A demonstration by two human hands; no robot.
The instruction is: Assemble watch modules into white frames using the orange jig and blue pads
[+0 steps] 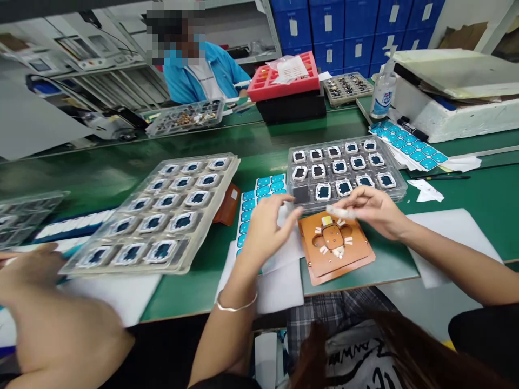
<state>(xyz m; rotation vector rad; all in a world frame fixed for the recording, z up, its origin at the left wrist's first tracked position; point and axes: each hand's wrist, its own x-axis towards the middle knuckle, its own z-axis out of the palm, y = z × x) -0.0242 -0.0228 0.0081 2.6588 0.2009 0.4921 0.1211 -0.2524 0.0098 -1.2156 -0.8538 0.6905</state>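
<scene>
Fourteen white-rimmed pieces with dark centres (pixel 339 166) sit in the clear plastic compartment tray (pixel 399 190) right of the frame's centre; its lower-left compartment shows a dark, flat floor. Left of centre, a larger clear plastic tray (pixel 205 224) holds fifteen similar pieces in five rows of three. At upper centre, a red compartmented tray (pixel 253 93) carries a plastic bag (pixel 290 70) and sits on a black box (pixel 294 109). A clear tray of small brown and white parts (pixel 190 118) lies to its left.

The right hand (pixel 375 212), right of centre, pinches a small white piece (pixel 339 211) between thumb and fingers, above the upper edge of an orange-brown square plate (pixel 357 259). White strips (pixel 350 240) lie around that plate's central recess. The left hand (pixel 267 227) has thumb and forefinger spread apart beside the tray's lower-left corner; nothing shows between them.

Beneath lies a glossy green tabletop (pixel 259 143), with sheets of blue rounded-square stickers (pixel 263 190) left of the nearer tray. Blue bins (pixel 328 27) fill the upper right of centre; a co-worker in a blue jacket (pixel 223 67) sits at upper left of centre. Another person's forearm (pixel 68 335) enters at lower left.
</scene>
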